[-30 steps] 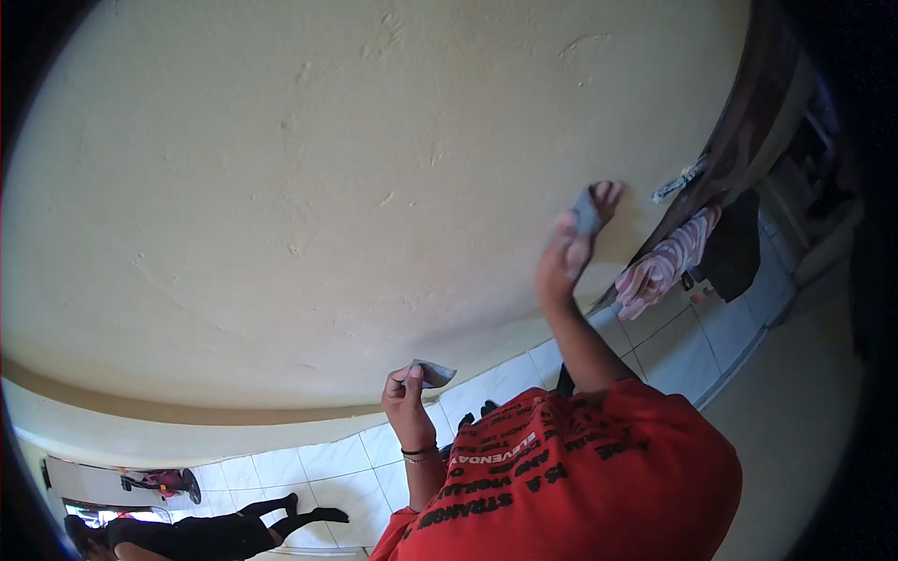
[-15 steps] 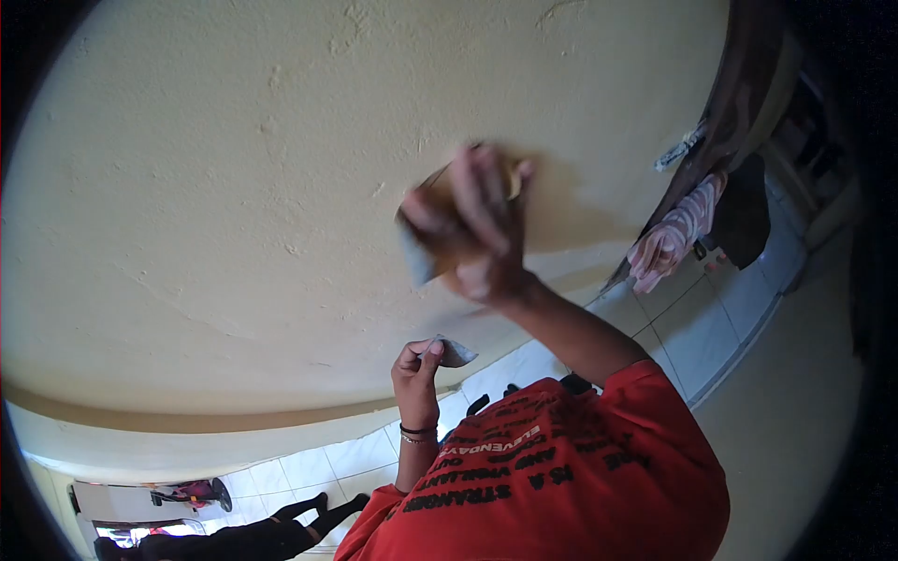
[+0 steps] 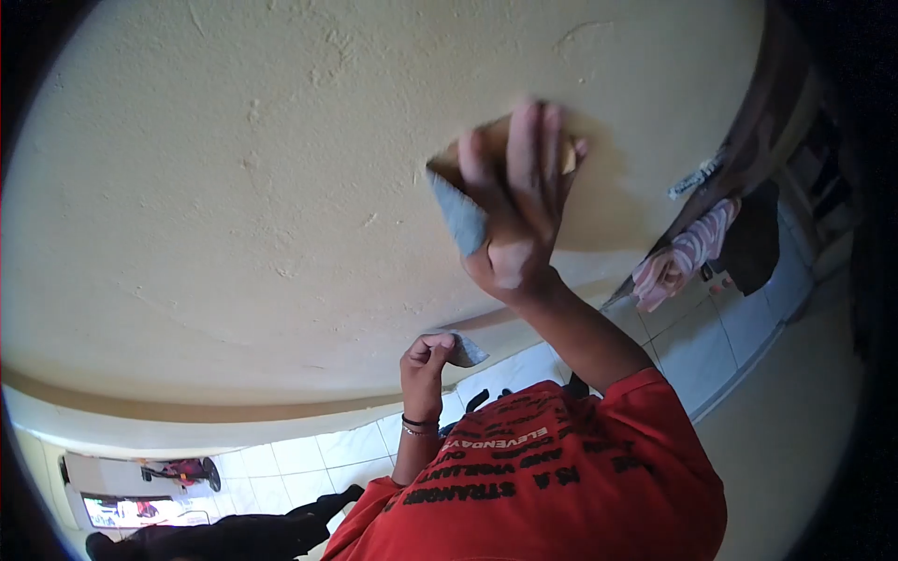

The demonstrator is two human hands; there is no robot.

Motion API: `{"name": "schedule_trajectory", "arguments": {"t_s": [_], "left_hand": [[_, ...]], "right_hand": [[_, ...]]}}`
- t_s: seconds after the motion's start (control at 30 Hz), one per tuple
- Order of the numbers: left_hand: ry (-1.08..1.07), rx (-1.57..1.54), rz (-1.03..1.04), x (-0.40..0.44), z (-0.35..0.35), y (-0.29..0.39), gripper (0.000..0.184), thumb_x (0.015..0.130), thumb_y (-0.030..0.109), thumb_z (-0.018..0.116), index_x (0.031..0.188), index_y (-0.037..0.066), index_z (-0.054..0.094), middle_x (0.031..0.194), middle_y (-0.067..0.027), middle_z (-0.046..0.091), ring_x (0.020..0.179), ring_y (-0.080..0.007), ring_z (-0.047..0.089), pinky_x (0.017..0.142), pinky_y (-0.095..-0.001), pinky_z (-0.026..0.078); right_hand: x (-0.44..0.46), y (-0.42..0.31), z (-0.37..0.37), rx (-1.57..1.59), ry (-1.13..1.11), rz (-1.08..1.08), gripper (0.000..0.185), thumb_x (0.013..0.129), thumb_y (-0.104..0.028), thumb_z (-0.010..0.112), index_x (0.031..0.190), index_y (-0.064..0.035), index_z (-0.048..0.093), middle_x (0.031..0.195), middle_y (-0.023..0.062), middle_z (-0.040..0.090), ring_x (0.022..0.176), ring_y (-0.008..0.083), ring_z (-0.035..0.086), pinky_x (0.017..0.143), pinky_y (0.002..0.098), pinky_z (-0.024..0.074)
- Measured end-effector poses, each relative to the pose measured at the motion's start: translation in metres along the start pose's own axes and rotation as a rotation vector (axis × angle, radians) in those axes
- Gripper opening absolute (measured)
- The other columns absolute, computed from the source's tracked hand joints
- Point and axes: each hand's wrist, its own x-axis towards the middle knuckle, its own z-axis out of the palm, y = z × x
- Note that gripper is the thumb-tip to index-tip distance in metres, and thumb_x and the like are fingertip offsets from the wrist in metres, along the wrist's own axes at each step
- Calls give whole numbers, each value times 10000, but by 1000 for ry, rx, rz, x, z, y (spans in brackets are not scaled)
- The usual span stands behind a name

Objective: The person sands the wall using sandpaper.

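Observation:
My right hand (image 3: 522,196) presses a sheet of sandpaper (image 3: 457,213) flat against the cream wall (image 3: 281,187), its fingers laid over the brown backing. One corner of the sheet folds back and shows a grey side. Lower down, my left hand (image 3: 426,369) pinches a smaller grey piece of sandpaper (image 3: 470,352) between thumb and fingers, in front of the wall's lower part. Bands circle the left wrist. Rough bumps and small chips mark the wall's surface.
To the right, a pink-and-white striped cloth (image 3: 687,251) hangs beside a dark cloth (image 3: 753,243). White floor tiles (image 3: 346,458) run below the wall. At the lower left are a person in dark clothes (image 3: 224,537) and a lit screen (image 3: 131,511).
My right hand has moved up and to the right across the wall with the sandpaper. The left hand stays nearly in place. The dark-clothed person's legs have shifted.

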Motion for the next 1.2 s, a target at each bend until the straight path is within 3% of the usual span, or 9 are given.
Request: {"name": "schedule_trajectory", "arguments": {"t_s": [0.13, 0.2, 0.37, 0.47, 0.6, 0.7, 0.8, 1.03, 1.2], "left_hand": [[10, -73, 3, -4, 8, 4, 123, 813, 120, 577, 837, 0, 588, 783, -36, 595, 719, -99, 537, 692, -238, 431], [19, -79, 14, -9, 9, 8, 125, 814, 123, 576, 835, 1, 588, 784, -37, 597, 719, -100, 540, 694, -241, 432], [94, -62, 25, -10, 15, -4, 141, 816, 137, 574, 832, -2, 587, 782, -46, 601, 721, -107, 546, 703, -251, 436], [116, -85, -7, -10, 19, -4, 145, 815, 139, 577, 832, -4, 587, 788, -50, 601, 722, -108, 544, 707, -246, 431], [84, -99, -13, -10, 13, -8, 147, 814, 142, 580, 831, -4, 586, 797, -49, 601, 728, -104, 539, 710, -242, 426], [118, -94, -7, -8, 9, -15, 145, 814, 142, 580, 833, -1, 587, 802, -47, 600, 737, -102, 535, 711, -241, 424], [119, -83, -21, -7, 4, -20, 138, 816, 139, 577, 835, 3, 588, 799, -43, 599, 741, -99, 532, 714, -240, 423], [127, -75, -7, -3, -1, -25, 136, 818, 139, 574, 832, 5, 587, 783, -37, 596, 731, -97, 527, 714, -237, 416], [114, -69, -15, -4, 1, -22, 132, 819, 138, 570, 822, 7, 588, 783, -32, 591, 736, -95, 522, 716, -234, 411]], "right_hand": [[-23, -33, 0, 62, -268, -253, 455, 743, -194, 517, 1193, -252, 488, 1291, 40, 410, 1207, 210, 364, 949, 553, 142], [-35, -20, 3, 0, -242, -478, 378, 835, -232, 398, 1195, -186, 501, 1310, 123, 371, 1257, 231, 280, 1004, 541, 35], [11, 25, -4, 352, 2, 35, 486, 895, -408, 219, 1197, -149, 497, 1358, 160, 273, 1297, 268, 166, 1008, 519, -23], [6, 8, -8, 105, -103, -32, 495, 906, -381, 163, 1222, -154, 470, 1364, 203, 228, 1279, 385, 136, 1005, 509, -36], [-88, 10, -9, -7, -324, -285, 537, 853, -491, 232, 1239, -189, 450, 1350, 258, 208, 1292, 368, 100, 996, 522, -66], [-78, 55, -22, 178, -204, -19, 593, 863, -506, 190, 1265, -128, 408, 1374, 238, 161, 1303, 347, 48, 993, 517, -79], [-16, 85, -29, 54, 26, 206, 537, 897, -381, 290, 1292, -18, 315, 1384, 219, 145, 1297, 352, 80, 1012, 487, 55], [-122, 52, -24, -47, -218, 252, 573, 871, -363, 330, 1320, -21, 232, 1387, 255, 46, 1263, 462, 8, 981, 553, 21], [-89, 84, -33, 24, -103, 275, 568, 888, -357, 327, 1337, -33, 201, 1405, 206, 33, 1291, 379, 17, 1011, 483, 52]]}}
